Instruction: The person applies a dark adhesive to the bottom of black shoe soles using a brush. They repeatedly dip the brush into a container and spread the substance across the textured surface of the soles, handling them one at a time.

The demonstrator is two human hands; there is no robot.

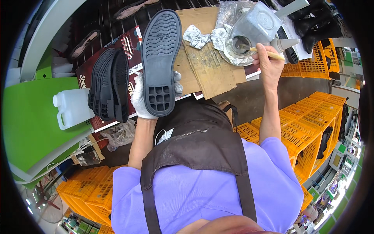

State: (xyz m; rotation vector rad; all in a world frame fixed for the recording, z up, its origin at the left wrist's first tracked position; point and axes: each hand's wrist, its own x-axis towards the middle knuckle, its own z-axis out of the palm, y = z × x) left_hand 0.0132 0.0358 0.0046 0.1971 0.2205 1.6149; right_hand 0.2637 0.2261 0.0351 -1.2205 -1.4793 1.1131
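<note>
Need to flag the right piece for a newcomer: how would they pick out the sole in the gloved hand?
Start at the cardboard sheet on the bench. Just left of it, the gloved left hand lifts one dark shoe sole, tread up. Unlike the stacked soles further left, it is alone and held.

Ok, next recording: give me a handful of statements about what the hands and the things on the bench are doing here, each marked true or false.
1. The left hand, in a white glove, holds up a dark shoe sole with its tread showing. True.
2. The right hand is gloved too. False: it is bare.
3. The right hand holds a brush whose tip is in a foil-wrapped pot. True.
4. The white plastic jug lies on the cardboard sheet. False: it lies on the green surface, to the left.
5. More dark soles are stacked left of the held one. True.
</note>
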